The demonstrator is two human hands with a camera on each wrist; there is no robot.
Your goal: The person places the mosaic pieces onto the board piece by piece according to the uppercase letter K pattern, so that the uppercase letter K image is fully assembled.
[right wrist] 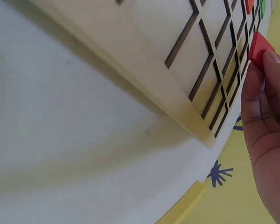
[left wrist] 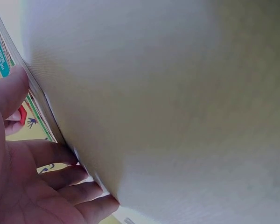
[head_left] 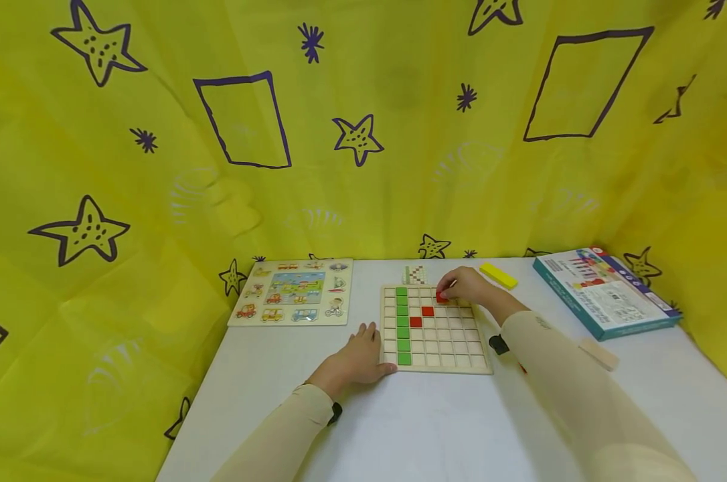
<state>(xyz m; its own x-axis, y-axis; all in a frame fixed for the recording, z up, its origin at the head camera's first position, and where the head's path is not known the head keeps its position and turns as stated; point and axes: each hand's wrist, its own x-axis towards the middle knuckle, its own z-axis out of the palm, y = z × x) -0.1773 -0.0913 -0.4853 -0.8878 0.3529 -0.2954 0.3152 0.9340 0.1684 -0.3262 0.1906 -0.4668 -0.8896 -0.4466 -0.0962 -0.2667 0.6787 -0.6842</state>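
A wooden grid board (head_left: 448, 369) lies on the white table with a column of green square tiles (head_left: 403, 333) near its left side. Two red tiles (head_left: 416, 322) sit in cells on a rising diagonal. At the board's far edge my right hand (head_left: 468, 288) pinches another red tile (right wrist: 261, 49) between thumb and fingers, over a top-row cell. My left hand (head_left: 359, 356) rests at the board's left edge, thumb at the near corner and fingers extended along the side, as the left wrist view (left wrist: 42, 182) also shows.
Behind the board lies a small pattern card (head_left: 414, 274). A yellow bar (head_left: 498, 275) is at the back right, near a teal-edged box (head_left: 604, 291). A wooden picture puzzle (head_left: 291, 292) lies at the left. A flat wooden piece (head_left: 598, 353) sits beside my right forearm.
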